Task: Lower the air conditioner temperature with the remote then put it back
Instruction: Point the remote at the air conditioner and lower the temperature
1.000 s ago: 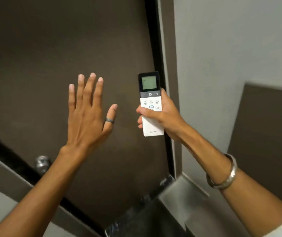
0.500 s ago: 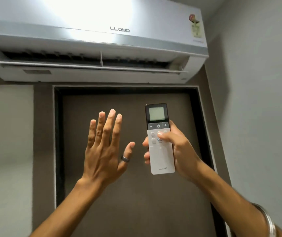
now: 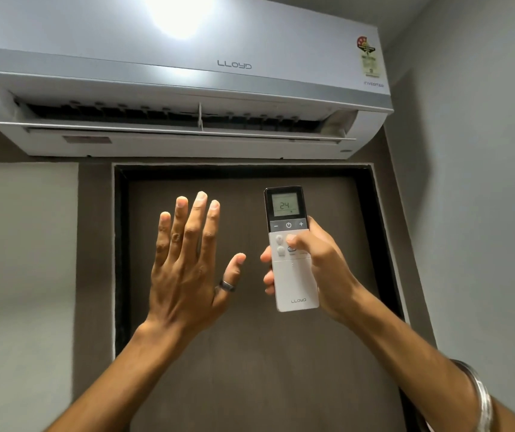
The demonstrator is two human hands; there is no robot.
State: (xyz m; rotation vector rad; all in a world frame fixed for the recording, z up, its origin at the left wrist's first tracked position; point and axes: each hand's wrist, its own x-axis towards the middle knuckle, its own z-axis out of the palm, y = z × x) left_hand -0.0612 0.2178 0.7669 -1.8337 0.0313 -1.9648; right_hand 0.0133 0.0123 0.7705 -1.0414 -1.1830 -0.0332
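Remote (image 3: 290,249) upright, long axis vertical, screen end toward air conditioner (image 3: 181,79); white body, display reads 24. My right hand (image 3: 318,266) grips it; left hand (image 3: 187,263) spread, empty.

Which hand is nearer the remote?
Right. The right hand grips the remote, thumb on its buttons; the left hand is open beside it, not touching.

Both forearms rise from the lower edge. Left hand (image 3: 187,269): raised, back toward the viewer, four fingers extended upward and slightly spread, thumb angled out to the right, holding nothing. Right hand (image 3: 321,269): just right of the left, not touching it, wrapped around the remote (image 3: 292,275) held upright; thumb lies across its button area, fingertips showing at its left edge.
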